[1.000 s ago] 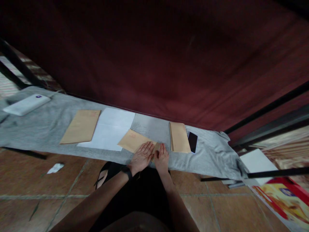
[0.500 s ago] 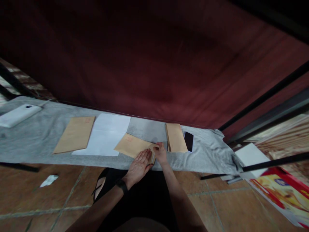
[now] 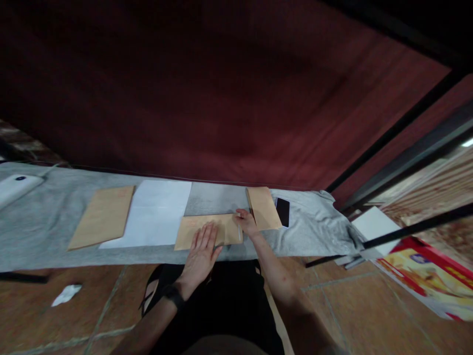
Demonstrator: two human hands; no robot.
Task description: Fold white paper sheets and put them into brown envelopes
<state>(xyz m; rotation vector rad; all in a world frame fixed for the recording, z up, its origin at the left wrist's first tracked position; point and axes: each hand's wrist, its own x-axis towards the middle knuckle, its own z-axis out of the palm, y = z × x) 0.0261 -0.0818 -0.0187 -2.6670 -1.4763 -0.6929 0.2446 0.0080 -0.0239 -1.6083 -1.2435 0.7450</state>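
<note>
A brown paper envelope point(image 3: 225, 228) lies crosswise in front of me on the grey cloth, with a white strip along its right end. My left hand point(image 3: 199, 254) rests flat on the envelope's middle and lower edge, fingers outstretched, a dark band at the wrist. At the envelope's upper right corner, the bent fingers of my right hand point(image 3: 247, 222) pinch the edge. Just right of that hand is a stack of brown envelopes point(image 3: 264, 208). White paper sheets point(image 3: 158, 212) lie to the left, partly beneath another pile of brown envelopes point(image 3: 103, 214).
A dark-screened phone point(image 3: 283, 212) lies beside the right stack. At the far left sits a white device point(image 3: 18, 187) with a cable. The grey cloth point(image 3: 314, 227) covers a narrow bench against a dark red curtain point(image 3: 221, 123). A red and yellow box point(image 3: 432, 276) stands at right.
The envelope's right end, folded up under my fingers before, now lies flatter, and the envelope is straighter. My left hand has slid left across it. The camera view has shifted slightly.
</note>
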